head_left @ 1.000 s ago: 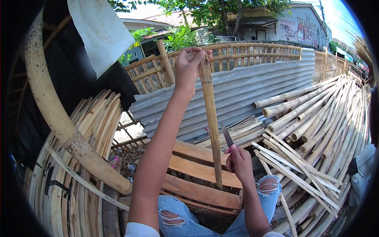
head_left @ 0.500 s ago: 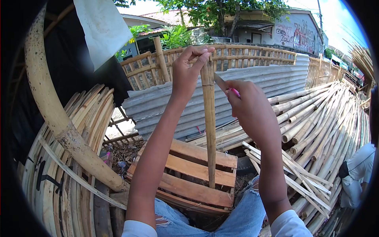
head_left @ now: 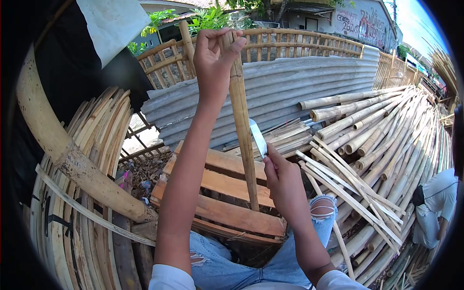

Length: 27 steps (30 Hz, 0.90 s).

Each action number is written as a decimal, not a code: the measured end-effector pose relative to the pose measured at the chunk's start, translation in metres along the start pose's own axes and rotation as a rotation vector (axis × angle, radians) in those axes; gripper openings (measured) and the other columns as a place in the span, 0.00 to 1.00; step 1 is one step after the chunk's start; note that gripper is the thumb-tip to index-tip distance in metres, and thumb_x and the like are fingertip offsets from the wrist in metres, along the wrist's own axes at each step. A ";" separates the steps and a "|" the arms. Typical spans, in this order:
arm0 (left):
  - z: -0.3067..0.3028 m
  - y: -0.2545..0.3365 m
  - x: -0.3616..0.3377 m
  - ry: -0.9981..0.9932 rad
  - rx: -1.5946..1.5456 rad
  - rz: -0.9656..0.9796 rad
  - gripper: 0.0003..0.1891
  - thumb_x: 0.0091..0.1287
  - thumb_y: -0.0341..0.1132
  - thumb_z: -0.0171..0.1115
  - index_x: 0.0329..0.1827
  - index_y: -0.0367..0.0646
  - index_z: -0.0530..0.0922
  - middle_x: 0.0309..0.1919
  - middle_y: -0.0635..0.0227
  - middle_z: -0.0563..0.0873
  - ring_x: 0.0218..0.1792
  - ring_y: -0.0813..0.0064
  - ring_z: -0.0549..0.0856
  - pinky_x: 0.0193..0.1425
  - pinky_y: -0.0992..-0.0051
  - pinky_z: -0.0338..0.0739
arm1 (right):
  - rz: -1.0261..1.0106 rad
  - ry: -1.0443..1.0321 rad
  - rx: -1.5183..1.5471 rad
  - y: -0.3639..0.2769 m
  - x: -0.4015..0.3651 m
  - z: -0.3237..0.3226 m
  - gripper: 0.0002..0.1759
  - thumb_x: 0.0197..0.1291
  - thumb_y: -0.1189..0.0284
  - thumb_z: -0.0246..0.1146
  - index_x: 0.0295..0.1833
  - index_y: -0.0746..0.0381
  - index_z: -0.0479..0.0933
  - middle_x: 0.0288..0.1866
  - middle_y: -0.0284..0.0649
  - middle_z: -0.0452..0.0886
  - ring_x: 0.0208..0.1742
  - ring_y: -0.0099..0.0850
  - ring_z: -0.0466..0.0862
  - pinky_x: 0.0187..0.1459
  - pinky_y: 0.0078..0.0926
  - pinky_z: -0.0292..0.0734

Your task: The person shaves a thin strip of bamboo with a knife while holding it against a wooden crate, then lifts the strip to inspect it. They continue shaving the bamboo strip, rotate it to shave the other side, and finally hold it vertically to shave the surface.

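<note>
My left hand [head_left: 216,55] grips the top end of a long bamboo strip [head_left: 239,104] between thumb and fingers. The strip stands nearly upright, leaning slightly, with its lower end down at the slatted wooden crate [head_left: 227,186] in front of my knees. In my right hand [head_left: 285,186] is a knife [head_left: 258,138], fingers wrapped round its handle. Its bright blade points up and to the left, close beside the right edge of the strip at about mid-length.
A thick bamboo pole [head_left: 87,176] and bundled split strips [head_left: 89,130] stand at the left. Bamboo poles [head_left: 377,130] pile up at the right, with pale strips [head_left: 353,193] across them. A corrugated sheet [head_left: 299,82] spans the back. Another person [head_left: 437,208] bends over at far right.
My right hand has moved the knife down along the strip, from near its top to about mid-length. The strip now leans more, its top end farther left.
</note>
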<state>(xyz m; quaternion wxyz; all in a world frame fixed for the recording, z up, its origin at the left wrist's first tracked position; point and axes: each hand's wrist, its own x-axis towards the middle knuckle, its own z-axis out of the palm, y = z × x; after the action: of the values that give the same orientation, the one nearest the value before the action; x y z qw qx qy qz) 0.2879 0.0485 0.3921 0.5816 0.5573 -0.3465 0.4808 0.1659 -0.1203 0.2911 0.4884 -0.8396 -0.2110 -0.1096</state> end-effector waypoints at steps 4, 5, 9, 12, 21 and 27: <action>0.009 -0.006 -0.003 0.032 -0.080 0.049 0.18 0.59 0.22 0.65 0.47 0.42 0.67 0.44 0.58 0.82 0.50 0.73 0.82 0.58 0.75 0.75 | -0.129 0.066 -0.075 -0.019 0.009 -0.007 0.20 0.64 0.74 0.50 0.60 0.73 0.68 0.19 0.54 0.75 0.23 0.49 0.79 0.29 0.43 0.73; 0.009 -0.010 -0.001 -0.006 -0.084 0.134 0.18 0.60 0.21 0.64 0.48 0.41 0.67 0.45 0.57 0.82 0.50 0.73 0.82 0.57 0.74 0.76 | -0.107 0.061 -0.072 -0.024 0.013 -0.005 0.20 0.64 0.74 0.50 0.60 0.73 0.68 0.19 0.54 0.75 0.23 0.49 0.79 0.29 0.43 0.73; 0.015 0.008 -0.004 0.096 -0.064 -0.055 0.14 0.62 0.22 0.61 0.48 0.41 0.67 0.42 0.65 0.77 0.44 0.78 0.79 0.49 0.79 0.75 | -0.073 0.036 -0.221 -0.012 0.006 0.011 0.21 0.62 0.75 0.52 0.60 0.72 0.68 0.18 0.53 0.76 0.22 0.49 0.80 0.27 0.44 0.74; 0.009 0.005 -0.003 0.107 -0.065 -0.077 0.14 0.62 0.22 0.61 0.47 0.41 0.67 0.41 0.66 0.77 0.43 0.79 0.79 0.48 0.80 0.75 | 0.102 -0.137 -0.293 0.025 -0.012 0.032 0.19 0.60 0.75 0.54 0.57 0.69 0.72 0.24 0.57 0.77 0.28 0.48 0.80 0.35 0.43 0.74; 0.019 0.002 -0.003 0.068 0.009 0.037 0.14 0.62 0.23 0.61 0.47 0.41 0.68 0.42 0.67 0.74 0.45 0.79 0.75 0.52 0.78 0.70 | -0.083 0.109 -0.079 -0.039 0.025 -0.007 0.17 0.62 0.77 0.51 0.56 0.72 0.71 0.24 0.55 0.76 0.26 0.50 0.78 0.32 0.41 0.71; 0.010 0.005 -0.003 0.078 0.000 0.035 0.13 0.62 0.22 0.60 0.47 0.41 0.68 0.42 0.68 0.74 0.46 0.79 0.75 0.50 0.79 0.71 | 0.111 -0.224 -0.296 0.031 -0.025 0.037 0.23 0.59 0.77 0.53 0.59 0.75 0.67 0.20 0.55 0.77 0.24 0.50 0.80 0.27 0.46 0.75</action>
<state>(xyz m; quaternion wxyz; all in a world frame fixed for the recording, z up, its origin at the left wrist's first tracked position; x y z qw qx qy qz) 0.2838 0.0375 0.3923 0.5861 0.5319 -0.3331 0.5124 0.1575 -0.1076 0.2393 0.3383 -0.9196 -0.1990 -0.0183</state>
